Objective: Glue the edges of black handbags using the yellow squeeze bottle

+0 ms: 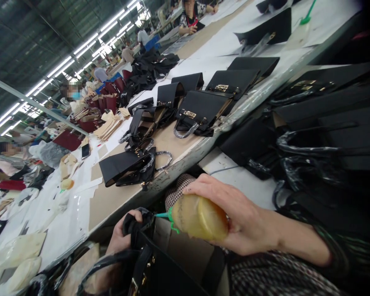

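My right hand (234, 213) is wrapped round a yellowish squeeze bottle (199, 217) with a green nozzle, and the nozzle points left toward a black handbag (160, 263) in my lap. My left hand (121, 234) is closed on a black strap or flap at the top of that bag. The bag's handle curves out at the lower left. Much of my left hand is hidden behind the bag.
A long worktable (185, 154) runs away from me with several black handbags (200, 109) lying on it. More black bags (327, 123) are stacked at the right. A phone (85, 151), paper patterns and dark red bags lie farther off. Other people sit along the table.
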The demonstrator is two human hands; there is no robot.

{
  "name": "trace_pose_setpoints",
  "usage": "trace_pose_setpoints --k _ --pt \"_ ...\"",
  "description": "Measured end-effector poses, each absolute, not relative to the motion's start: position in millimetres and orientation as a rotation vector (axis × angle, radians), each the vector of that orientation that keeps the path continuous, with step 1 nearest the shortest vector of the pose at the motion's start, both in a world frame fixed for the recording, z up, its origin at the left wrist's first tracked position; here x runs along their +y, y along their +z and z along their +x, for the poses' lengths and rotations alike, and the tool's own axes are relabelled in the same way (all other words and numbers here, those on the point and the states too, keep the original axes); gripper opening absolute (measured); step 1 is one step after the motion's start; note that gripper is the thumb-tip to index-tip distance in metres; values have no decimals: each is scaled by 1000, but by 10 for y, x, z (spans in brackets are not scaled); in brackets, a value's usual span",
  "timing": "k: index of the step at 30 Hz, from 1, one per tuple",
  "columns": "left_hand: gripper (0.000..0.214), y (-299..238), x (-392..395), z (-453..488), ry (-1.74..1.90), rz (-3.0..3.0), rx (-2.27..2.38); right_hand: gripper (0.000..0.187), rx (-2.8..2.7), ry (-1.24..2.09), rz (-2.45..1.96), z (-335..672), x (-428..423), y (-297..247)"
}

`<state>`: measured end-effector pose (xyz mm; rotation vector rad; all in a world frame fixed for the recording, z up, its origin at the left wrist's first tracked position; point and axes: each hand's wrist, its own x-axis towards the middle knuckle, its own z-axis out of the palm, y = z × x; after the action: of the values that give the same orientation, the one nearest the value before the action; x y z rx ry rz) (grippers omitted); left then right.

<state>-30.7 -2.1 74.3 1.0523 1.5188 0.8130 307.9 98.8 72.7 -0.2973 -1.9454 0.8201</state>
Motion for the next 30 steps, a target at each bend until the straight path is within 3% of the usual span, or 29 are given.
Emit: trace_pose_setpoints --k 14,30 --pt "34 -27 589 -147 608 1011 1322 56 -2036 961 -731 3457 1267 201" --pt "32 -46 623 -58 597 1023 1368 56 -2079 913 -658 3375 1337 89"
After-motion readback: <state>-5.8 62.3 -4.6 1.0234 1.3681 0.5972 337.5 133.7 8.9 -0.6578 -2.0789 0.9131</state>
